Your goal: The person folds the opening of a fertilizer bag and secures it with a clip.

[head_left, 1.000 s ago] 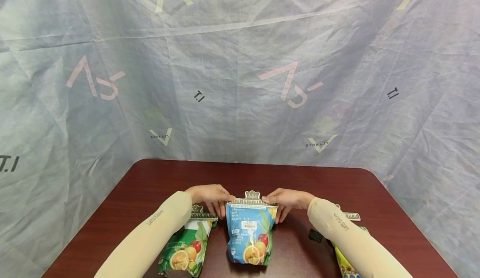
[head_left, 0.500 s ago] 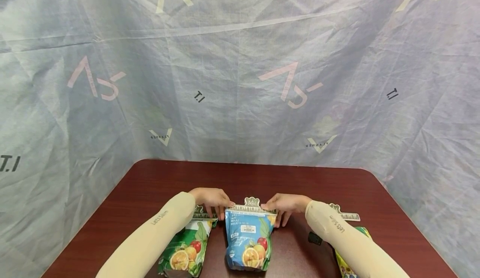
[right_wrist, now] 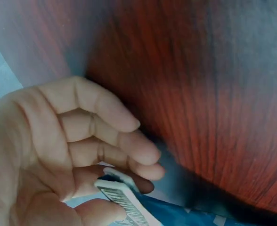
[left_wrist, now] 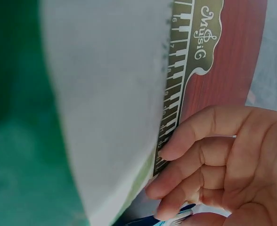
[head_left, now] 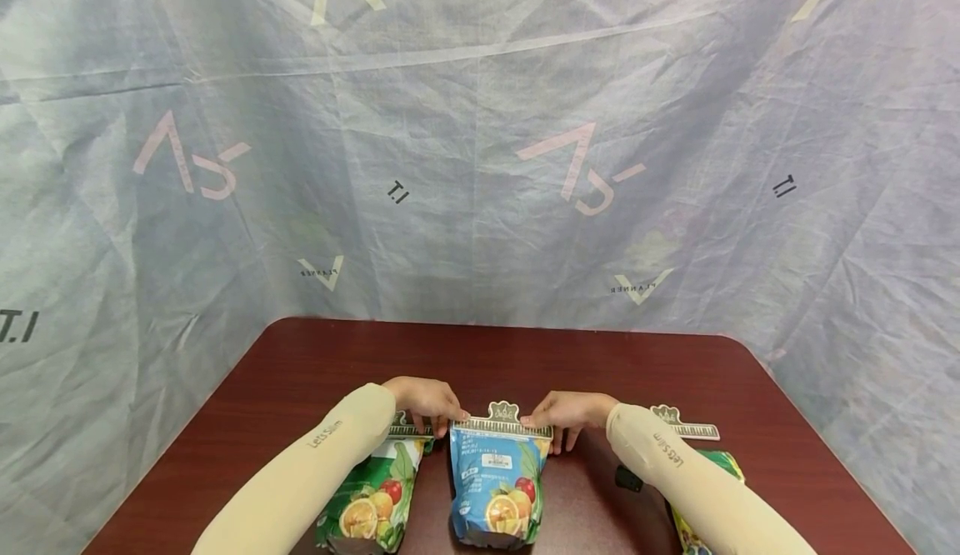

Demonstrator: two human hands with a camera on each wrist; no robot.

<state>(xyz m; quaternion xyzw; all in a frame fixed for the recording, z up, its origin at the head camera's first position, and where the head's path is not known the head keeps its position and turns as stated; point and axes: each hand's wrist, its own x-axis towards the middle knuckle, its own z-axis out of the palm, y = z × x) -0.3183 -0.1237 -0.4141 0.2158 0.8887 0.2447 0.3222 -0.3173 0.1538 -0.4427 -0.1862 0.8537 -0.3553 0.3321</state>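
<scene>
A blue pouch (head_left: 498, 480) with printed fruit stands in the middle of the head view, leaning slightly back. Along its top runs a silver ruler clip (head_left: 501, 428) with a piano-key pattern and a shaped tab. My left hand (head_left: 426, 400) pinches the clip's left end. At the other end, my right hand (head_left: 573, 411) pinches the clip between thumb and fingers; the right wrist view shows the thumb on the clip (right_wrist: 124, 202), with the other fingers loosely curled behind. In the left wrist view, part of the pouch hides behind my fingers (left_wrist: 176, 183).
A green and white pouch (head_left: 375, 497) with a dark piano-key clip (head_left: 411, 430) stands left of the blue one, close to my left hand. Under my right forearm are a yellow-green pouch (head_left: 723, 463), a silver clip (head_left: 693, 431) and a small black object (head_left: 628, 478).
Both hands and the blue pouch with its clip have moved down in the head view, toward me. The pinch on the clip stays. The right forearm has shifted slightly left, uncovering more of the other silver clip.
</scene>
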